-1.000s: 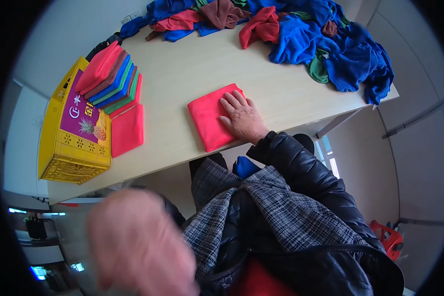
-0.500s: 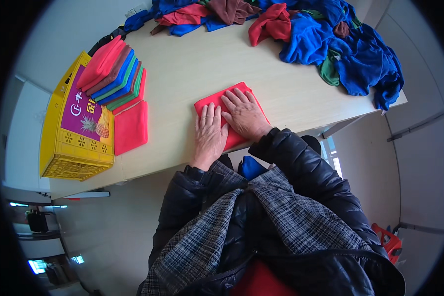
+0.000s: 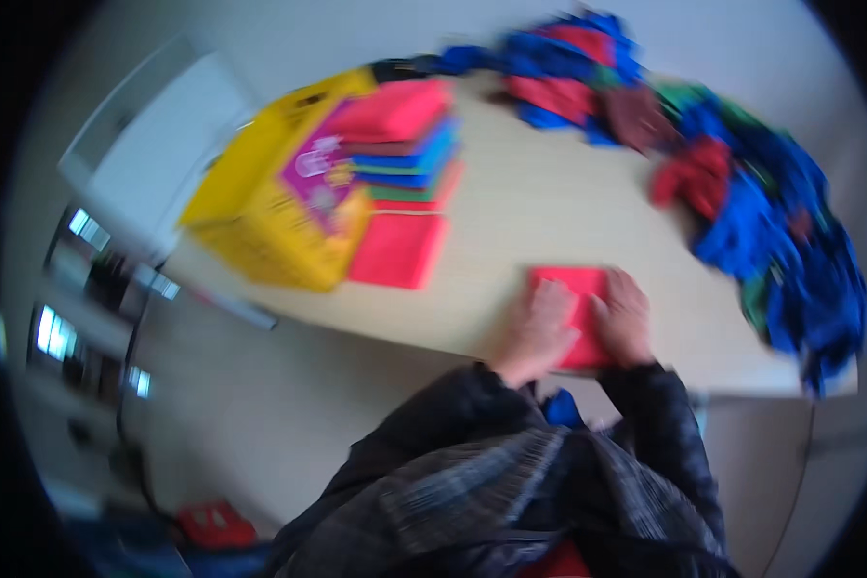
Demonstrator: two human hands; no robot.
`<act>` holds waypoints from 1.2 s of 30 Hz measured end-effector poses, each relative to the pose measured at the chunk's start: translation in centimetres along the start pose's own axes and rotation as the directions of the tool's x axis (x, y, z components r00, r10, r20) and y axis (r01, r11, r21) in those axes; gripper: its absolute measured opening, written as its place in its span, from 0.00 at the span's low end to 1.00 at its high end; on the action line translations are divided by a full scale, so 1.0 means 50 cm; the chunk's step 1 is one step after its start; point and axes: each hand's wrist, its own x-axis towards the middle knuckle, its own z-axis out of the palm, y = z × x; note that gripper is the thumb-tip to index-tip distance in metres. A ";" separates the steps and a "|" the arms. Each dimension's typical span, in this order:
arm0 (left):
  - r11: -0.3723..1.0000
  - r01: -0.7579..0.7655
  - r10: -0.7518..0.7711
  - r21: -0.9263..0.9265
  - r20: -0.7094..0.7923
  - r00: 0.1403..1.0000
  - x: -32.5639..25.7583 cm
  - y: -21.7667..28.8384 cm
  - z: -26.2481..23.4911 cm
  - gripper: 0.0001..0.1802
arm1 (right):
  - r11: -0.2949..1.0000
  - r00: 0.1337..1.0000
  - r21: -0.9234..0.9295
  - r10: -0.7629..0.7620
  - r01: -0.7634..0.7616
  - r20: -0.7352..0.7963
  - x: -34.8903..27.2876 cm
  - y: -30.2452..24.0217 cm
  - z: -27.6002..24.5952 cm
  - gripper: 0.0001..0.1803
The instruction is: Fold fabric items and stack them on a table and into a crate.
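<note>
A folded red cloth (image 3: pixel 583 287) lies at the table's front edge. My left hand (image 3: pixel 541 329) rests over its left part, fingers stretched forward and thumb apart. Along its right side lies my right hand (image 3: pixel 626 316), thumb toward the middle and fingers extended. Motion blur softens both hands, and their undersides are hidden. To the left stands a stack of folded cloths (image 3: pixel 400 144) in red, brown, blue and green. Another flat red cloth (image 3: pixel 400 252) lies just in front of that stack.
A yellow plastic crate (image 3: pixel 260 212) with a purple panel stands left of the stack. Loose blue, red, brown and green cloths (image 3: pixel 780 226) heap along the table's far and right edges. The pale tabletop (image 3: pixel 539 193) stretches between. A red object (image 3: pixel 217 523) shows low at the left.
The whole view has swung left, so the table and its contents appear farther right. My hands have spread from the cloth's middle toward its two sides.
</note>
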 end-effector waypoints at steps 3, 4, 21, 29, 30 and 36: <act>0.997 -0.037 0.039 0.068 -0.031 0.999 0.001 0.008 0.021 0.37 | 0.983 0.995 -0.173 0.073 -0.060 0.068 -0.014 0.012 0.003 0.31; 0.996 0.015 -0.009 0.083 -0.068 0.998 0.001 0.006 0.025 0.37 | 0.965 0.995 -0.253 0.085 -0.068 0.056 -0.022 0.004 -0.002 0.31; 0.985 0.165 -0.158 0.049 -0.116 0.980 0.017 -0.032 -0.046 0.32 | 0.996 0.996 0.015 -0.091 0.090 0.015 -0.081 -0.041 -0.102 0.19; 0.971 0.153 -0.105 0.181 -0.252 0.962 -0.038 0.024 -0.078 0.31 | 0.997 0.993 -0.011 -0.078 0.079 0.093 -0.032 -0.037 -0.093 0.21; 0.960 0.127 -0.040 0.249 -0.326 0.944 -0.037 0.025 -0.079 0.31 | 0.995 0.990 -0.014 -0.092 0.094 0.102 -0.023 -0.050 -0.092 0.23; 0.984 -0.140 0.157 0.108 -0.165 0.974 0.075 0.019 0.013 0.35 | 0.966 0.984 -0.229 -0.088 0.123 0.157 -0.013 -0.030 -0.026 0.31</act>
